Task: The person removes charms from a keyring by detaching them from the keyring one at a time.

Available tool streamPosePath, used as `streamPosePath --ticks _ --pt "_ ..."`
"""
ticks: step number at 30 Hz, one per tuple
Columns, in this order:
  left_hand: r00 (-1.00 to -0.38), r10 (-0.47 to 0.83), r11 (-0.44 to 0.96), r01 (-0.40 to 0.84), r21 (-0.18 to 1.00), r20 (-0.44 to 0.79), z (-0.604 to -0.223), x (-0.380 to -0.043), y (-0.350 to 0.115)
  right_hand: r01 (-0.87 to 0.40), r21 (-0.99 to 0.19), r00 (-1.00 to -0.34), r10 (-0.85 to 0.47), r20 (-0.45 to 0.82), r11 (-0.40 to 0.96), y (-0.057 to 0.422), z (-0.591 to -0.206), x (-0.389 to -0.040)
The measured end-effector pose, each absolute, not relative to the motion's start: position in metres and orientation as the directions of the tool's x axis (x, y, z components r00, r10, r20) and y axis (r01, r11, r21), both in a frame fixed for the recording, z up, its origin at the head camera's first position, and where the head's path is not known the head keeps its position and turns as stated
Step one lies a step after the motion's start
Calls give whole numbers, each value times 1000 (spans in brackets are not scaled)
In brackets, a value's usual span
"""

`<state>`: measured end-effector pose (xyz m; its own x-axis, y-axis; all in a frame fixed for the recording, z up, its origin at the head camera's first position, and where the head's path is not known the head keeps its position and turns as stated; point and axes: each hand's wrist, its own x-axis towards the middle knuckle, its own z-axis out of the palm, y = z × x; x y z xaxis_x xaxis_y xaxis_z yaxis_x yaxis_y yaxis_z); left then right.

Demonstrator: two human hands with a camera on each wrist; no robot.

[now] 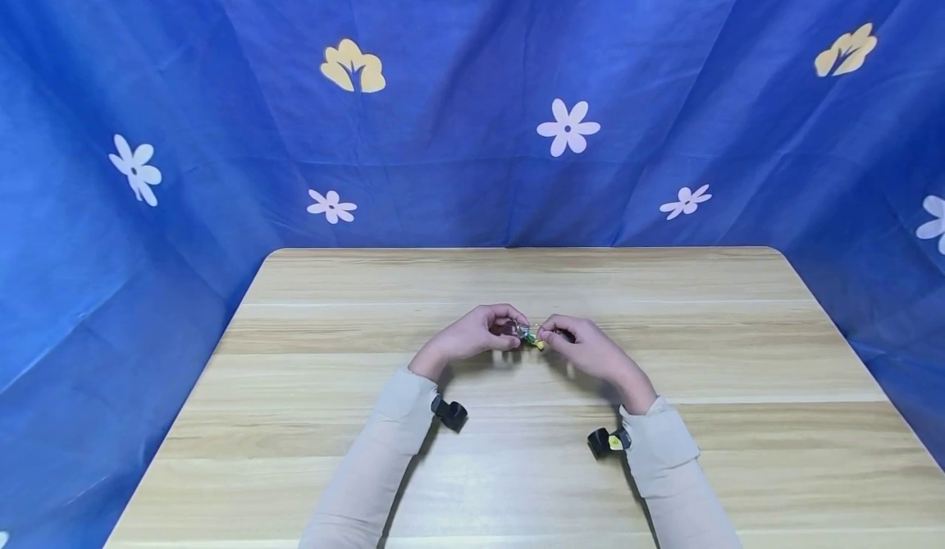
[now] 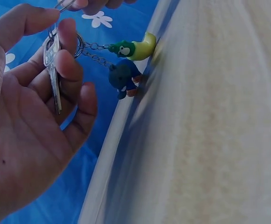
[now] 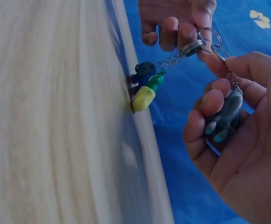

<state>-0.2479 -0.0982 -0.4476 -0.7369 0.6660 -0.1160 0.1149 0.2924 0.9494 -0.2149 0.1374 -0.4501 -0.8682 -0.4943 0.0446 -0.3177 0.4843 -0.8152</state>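
Above the middle of the table, my left hand (image 1: 472, 337) and right hand (image 1: 594, 354) meet fingertip to fingertip. The left thumb and fingers pinch a bunch of metal key rings (image 3: 191, 48); a silver key (image 2: 54, 74) hangs down along those fingers. From the bunch, on short chains, dangle a yellow-and-green figure charm (image 2: 142, 47) and a dark blue animal charm (image 2: 122, 77), both low by the tabletop. Between right thumb and forefinger is a split ring (image 3: 222, 52), which crosses a ring at the left fingertips. Its grey figure charm (image 3: 229, 112) lies against the curled right fingers.
The light wood table (image 1: 517, 483) extends around both forearms. Behind it and at its sides hangs a blue cloth (image 1: 458, 122) with white and yellow flowers. A black wrist camera (image 1: 450, 414) sits at the left cuff, another wrist camera (image 1: 600, 443) at the right.
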Motion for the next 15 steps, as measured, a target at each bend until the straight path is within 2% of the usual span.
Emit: streamPosePath --ticks 15 --pt "-746 661 270 141 953 -77 -444 -246 -98 -296 -850 -860 -509 38 437 137 -447 -213"
